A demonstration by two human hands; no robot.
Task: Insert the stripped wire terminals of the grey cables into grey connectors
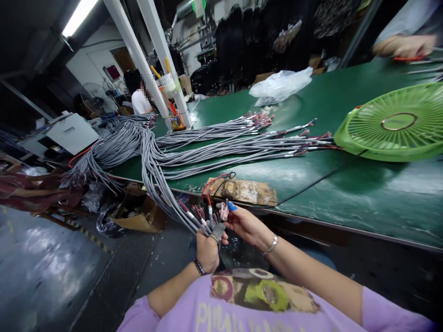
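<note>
My left hand [207,251] is closed around a bundle of grey cables [180,216] near their stripped ends, with a grey wrap on one finger. Thin coloured wires [200,213] fan out above that fist. My right hand [247,226], a blue cover on one fingertip, pinches a small pale pink piece [224,211] right beside the wire ends. Whether a wire sits inside this piece is too small to tell. Just beyond both hands, a worn wooden board [251,191] lies at the table's edge, carrying a small fixture with red and black leads.
More grey cables [221,152] lie in bunches across the green table [346,193]. A green fan [398,121] stands at right, a plastic bag [280,86] farther back. White posts [157,55] rise behind the cables. At far right is another person's hand [413,46]. A cardboard box [141,214] sits below.
</note>
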